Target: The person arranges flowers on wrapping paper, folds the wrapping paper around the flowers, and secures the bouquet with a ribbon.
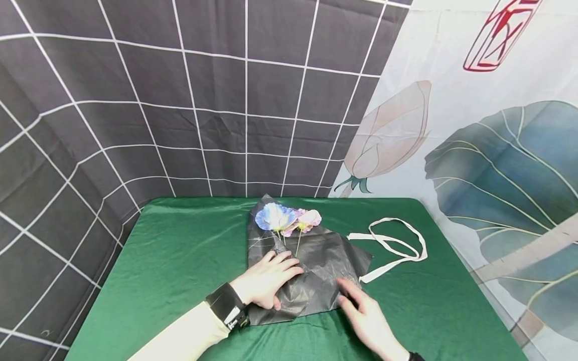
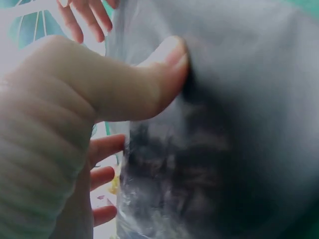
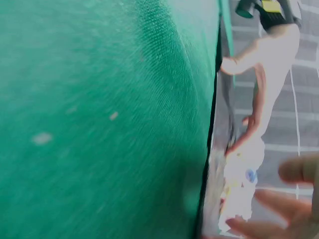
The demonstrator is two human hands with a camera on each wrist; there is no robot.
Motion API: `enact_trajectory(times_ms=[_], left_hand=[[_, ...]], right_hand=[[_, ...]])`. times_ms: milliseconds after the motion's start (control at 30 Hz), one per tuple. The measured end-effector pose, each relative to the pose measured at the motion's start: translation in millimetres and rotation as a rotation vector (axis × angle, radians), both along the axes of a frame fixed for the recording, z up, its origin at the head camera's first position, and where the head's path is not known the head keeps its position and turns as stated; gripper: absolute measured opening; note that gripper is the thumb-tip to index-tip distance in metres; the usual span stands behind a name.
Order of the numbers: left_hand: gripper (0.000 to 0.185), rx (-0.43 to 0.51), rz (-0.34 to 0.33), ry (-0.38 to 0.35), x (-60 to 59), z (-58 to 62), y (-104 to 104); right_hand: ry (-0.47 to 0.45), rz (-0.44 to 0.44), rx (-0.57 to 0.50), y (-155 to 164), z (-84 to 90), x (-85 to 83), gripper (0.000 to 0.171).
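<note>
A sheet of crinkled black wrapping paper (image 1: 325,258) lies on the green cloth, folded over at its left part. On its upper end rest a blue-and-white artificial flower (image 1: 274,217) and a pink one (image 1: 309,219), with thin stems running down under the fold. My left hand (image 1: 268,282) presses the folded paper, fingers spread; in the left wrist view its thumb (image 2: 159,82) lies against the dark sheet. At the paper's lower right edge is my right hand (image 1: 368,316), fingers loosely bent and nothing gripped. The right wrist view shows its fingers (image 3: 284,204) apart.
A white ribbon (image 1: 388,267) lies in loops right of the paper, one end near its edge. The green table cloth (image 1: 180,250) extends around the paper. Behind stand a dark grid-patterned curtain (image 1: 221,90) and a lotus-printed one (image 1: 393,135).
</note>
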State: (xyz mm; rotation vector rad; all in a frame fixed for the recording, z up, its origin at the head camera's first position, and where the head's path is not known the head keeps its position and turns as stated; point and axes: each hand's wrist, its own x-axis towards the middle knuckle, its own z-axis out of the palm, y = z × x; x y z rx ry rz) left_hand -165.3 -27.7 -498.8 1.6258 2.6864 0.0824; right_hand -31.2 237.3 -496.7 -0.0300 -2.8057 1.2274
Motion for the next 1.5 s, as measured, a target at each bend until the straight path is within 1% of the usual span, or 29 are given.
enact_trajectory(times_ms=[33,100,200,267,400,500,633,867,933,1033,1100,1167,1267,1400,1433,1500], left_hand=[[0.103,-0.001,0.0,-0.003,-2.1,0.6,1],[0.108,-0.002,0.0,-0.007,-6.1,2.6,4],[0.115,-0.027,0.016,-0.02,-11.5,5.9,6],[0.119,-0.051,0.035,-0.034,-14.3,7.1,7],[0.122,-0.08,0.067,-0.062,-17.4,7.5,8],[0.124,-0.076,0.079,-0.074,-18.0,7.7,9],[0.128,-0.073,0.088,-0.079,-17.7,8.1,9],[0.133,-0.066,0.09,-0.085,-18.4,6.1,8],[0.134,-0.069,0.092,-0.091,-19.1,5.3,8],[0.136,-0.061,0.092,-0.093,-20.4,4.1,8],[0.136,-0.06,0.092,-0.092,-21.3,3.6,8],[0.137,-0.063,0.091,-0.09,-21.9,3.5,8],[0.139,-0.07,0.091,-0.088,-23.0,3.7,10],[0.14,-0.078,0.092,-0.087,-24.8,4.0,11],[0.14,-0.08,0.093,-0.087,-25.2,3.9,11],[0.141,-0.085,0.096,-0.089,-25.3,4.2,12]], right_hand=[[-0.039,-0.056,-0.036,4,0.7,0.3,0.042],[-0.121,-0.134,-0.103,9,2.6,0.6,0.05],[-0.218,-0.2,-0.224,12,5.4,1.2,0.063],[-0.25,-0.232,-0.324,11,6.8,1.3,0.071],[-0.269,-0.296,-0.533,7,7.8,1.4,0.081],[-0.256,-0.338,-0.65,5,7.9,0.0,0.083],[-0.249,-0.379,-0.74,5,7.5,-2.2,0.083],[-0.283,-0.465,-0.885,5,9.3,-7.8,0.086],[-0.301,-0.491,-0.892,5,8.9,-10.8,0.089],[-0.355,-0.519,-0.86,5,7.6,-16.2,0.091],[-0.39,-0.501,-0.852,4,6.9,-20.6,0.093],[-0.397,-0.46,-0.841,2,6.1,-24.5,0.093],[-0.349,-0.409,-0.762,-3,3.9,-31.3,0.081],[-0.26,-0.367,-0.587,-9,-1.0,-38.0,0.055],[-0.232,-0.338,-0.55,-11,-2.2,-38.6,0.052],[-0.183,-0.279,-0.48,-15,-4.0,-38.0,0.053]])
